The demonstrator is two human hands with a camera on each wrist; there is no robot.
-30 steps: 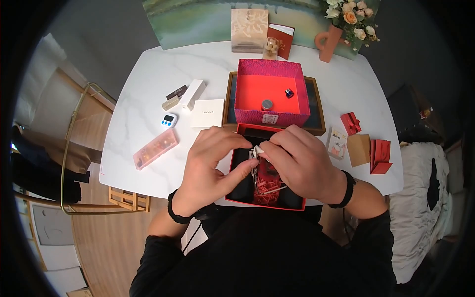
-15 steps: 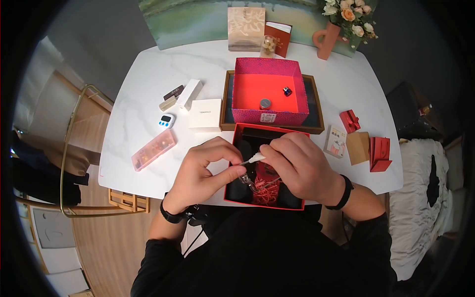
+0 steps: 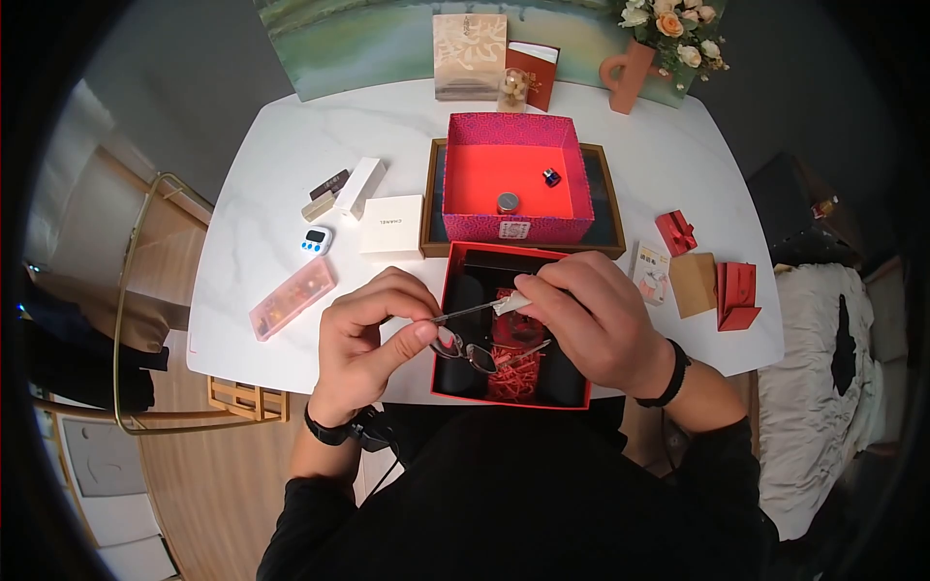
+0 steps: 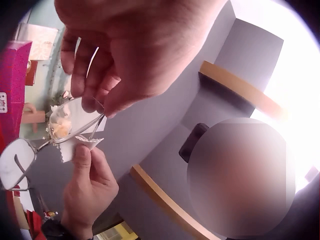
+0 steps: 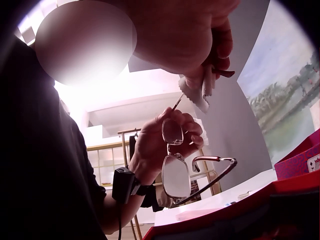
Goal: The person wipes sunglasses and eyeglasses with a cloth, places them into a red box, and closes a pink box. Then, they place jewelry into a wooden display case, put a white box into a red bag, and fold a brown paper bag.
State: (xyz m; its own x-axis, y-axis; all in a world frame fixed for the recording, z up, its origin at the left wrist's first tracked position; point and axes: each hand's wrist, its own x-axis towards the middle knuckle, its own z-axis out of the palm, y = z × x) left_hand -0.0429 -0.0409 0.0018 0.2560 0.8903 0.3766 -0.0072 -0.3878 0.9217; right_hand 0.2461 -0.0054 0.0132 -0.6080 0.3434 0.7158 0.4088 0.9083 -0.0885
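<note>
A pair of thin-rimmed eyeglasses [image 3: 481, 359] hangs between both hands over an open red box [image 3: 513, 401]. My left hand [image 3: 373, 339] pinches the glasses near one end of the frame, thumb against fingertips. With my right hand [image 3: 605, 320] I pinch a small white cloth [image 3: 513, 304] around the far part of one temple. The right wrist view shows both lenses [image 5: 176, 178] below the left fingers, the other temple sticking out. In the left wrist view the cloth's scalloped edge [image 4: 92, 143] shows above the right thumb.
Red paper shreds [image 3: 513, 378] lie inside the red box. Behind it a pink patterned box [image 3: 518, 230] sits on a framed tray [image 3: 605, 194]. To the left are a white box [image 3: 392, 228], a timer [image 3: 315, 240] and a pink case [image 3: 293, 297]; small red boxes [image 3: 676, 232] stand right.
My left hand has drawn left and away from the right hand, and the glasses have come out into view between them. More of the temple now shows between the left fingers and the cloth.
</note>
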